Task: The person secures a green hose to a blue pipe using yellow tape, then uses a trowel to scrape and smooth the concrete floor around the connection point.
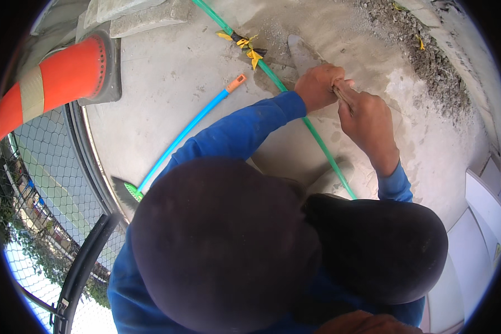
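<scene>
My left hand [319, 86] is closed, fingers wrapped toward the right hand. Beyond it, a flat grey pointed blade, apparently of a trowel [303, 51], lies close to the damp concrete. My right hand [368, 119] is closed against the left, around a thin brownish piece that looks like the trowel's handle; the fingers hide most of it. Under my left wrist runs a green hose [319, 139], with yellow and black strips [253, 52] tied round it farther up. Both arms wear blue sleeves.
At left lie a blue-handled broom [186, 131] and an orange traffic cone [67, 78] with a dark base. Chain-link fence [55, 172] stands beyond. Concrete blocks [145, 19] are far left, gravelly debris [428, 55] far right, white panels [476, 245] right. Two dark rounded shapes [222, 245], seemingly knees, fill the front.
</scene>
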`<state>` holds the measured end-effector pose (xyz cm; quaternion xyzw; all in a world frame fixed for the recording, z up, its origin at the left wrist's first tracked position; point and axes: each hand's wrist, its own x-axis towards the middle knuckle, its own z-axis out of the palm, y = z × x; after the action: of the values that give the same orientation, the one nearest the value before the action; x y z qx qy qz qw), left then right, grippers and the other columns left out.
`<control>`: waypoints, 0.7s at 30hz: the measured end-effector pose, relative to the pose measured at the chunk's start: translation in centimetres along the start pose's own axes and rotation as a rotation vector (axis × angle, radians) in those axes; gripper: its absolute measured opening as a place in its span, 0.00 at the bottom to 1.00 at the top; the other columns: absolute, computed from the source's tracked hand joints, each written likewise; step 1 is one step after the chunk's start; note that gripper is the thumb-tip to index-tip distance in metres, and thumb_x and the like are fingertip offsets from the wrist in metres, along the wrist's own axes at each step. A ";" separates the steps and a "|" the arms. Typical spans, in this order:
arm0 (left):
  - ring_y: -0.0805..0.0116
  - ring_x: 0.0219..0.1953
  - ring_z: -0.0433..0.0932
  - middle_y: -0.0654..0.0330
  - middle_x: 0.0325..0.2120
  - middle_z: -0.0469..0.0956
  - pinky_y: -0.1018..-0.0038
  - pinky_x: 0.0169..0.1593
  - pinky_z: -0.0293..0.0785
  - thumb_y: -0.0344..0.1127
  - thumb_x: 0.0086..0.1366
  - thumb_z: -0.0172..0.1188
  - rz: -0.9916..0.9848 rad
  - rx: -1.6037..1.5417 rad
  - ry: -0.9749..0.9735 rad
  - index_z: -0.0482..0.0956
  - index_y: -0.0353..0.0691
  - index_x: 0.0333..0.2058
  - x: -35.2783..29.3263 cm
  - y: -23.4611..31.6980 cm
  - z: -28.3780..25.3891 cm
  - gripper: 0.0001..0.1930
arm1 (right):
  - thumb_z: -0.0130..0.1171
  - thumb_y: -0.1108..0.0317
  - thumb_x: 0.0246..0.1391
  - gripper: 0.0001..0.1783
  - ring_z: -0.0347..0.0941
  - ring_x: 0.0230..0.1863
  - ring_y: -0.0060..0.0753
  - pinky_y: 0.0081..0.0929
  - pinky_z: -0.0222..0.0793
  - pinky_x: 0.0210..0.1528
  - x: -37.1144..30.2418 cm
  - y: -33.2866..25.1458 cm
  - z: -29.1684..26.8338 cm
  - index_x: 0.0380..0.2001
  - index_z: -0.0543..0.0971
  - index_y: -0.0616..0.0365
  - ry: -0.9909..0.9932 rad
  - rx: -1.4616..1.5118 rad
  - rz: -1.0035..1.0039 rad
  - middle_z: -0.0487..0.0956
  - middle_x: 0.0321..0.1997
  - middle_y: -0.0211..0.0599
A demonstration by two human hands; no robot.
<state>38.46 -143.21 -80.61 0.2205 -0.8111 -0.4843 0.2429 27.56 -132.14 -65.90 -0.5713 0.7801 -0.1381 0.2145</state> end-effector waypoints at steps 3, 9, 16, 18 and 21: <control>0.47 0.32 0.81 0.54 0.25 0.77 0.54 0.36 0.77 0.45 0.69 0.75 0.075 -0.016 -0.056 0.74 0.44 0.27 -1.3 1.4 0.7 0.20 | 0.66 0.68 0.62 0.25 0.83 0.28 0.60 0.52 0.79 0.33 -2.9 -0.8 -0.8 0.63 0.85 0.44 -0.045 -0.028 0.030 0.83 0.27 0.54; 0.46 0.39 0.85 0.53 0.30 0.82 0.50 0.43 0.80 0.45 0.72 0.70 -0.053 0.152 -0.027 0.80 0.45 0.33 1.6 -2.2 -0.4 0.13 | 0.66 0.67 0.61 0.27 0.84 0.28 0.61 0.55 0.78 0.32 0.8 1.2 2.1 0.64 0.83 0.42 0.067 -0.040 -0.011 0.82 0.25 0.54; 0.47 0.35 0.83 0.54 0.27 0.79 0.55 0.38 0.78 0.41 0.66 0.74 0.001 0.012 -0.093 0.77 0.45 0.29 -2.8 1.5 1.0 0.14 | 0.65 0.66 0.63 0.25 0.84 0.30 0.64 0.55 0.79 0.35 -3.5 0.1 0.2 0.63 0.85 0.42 -0.077 0.024 0.067 0.83 0.27 0.56; 0.46 0.36 0.83 0.54 0.27 0.80 0.54 0.38 0.78 0.40 0.63 0.75 -0.012 0.031 -0.089 0.77 0.45 0.30 -2.4 0.1 0.6 0.13 | 0.66 0.65 0.63 0.23 0.83 0.31 0.65 0.54 0.80 0.36 -2.7 0.5 1.6 0.61 0.87 0.43 -0.039 0.064 0.098 0.84 0.28 0.57; 0.45 0.37 0.85 0.54 0.28 0.81 0.53 0.39 0.79 0.40 0.59 0.75 0.052 0.123 -0.062 0.77 0.46 0.30 2.2 -2.9 -0.7 0.13 | 0.67 0.65 0.63 0.22 0.83 0.33 0.67 0.53 0.81 0.38 1.3 2.2 3.1 0.59 0.89 0.45 0.068 0.143 0.106 0.84 0.30 0.58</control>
<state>37.50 -146.30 -82.47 0.1986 -0.8519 -0.4338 0.2162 26.91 -132.63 -69.84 -0.5072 0.8044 -0.2010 0.2350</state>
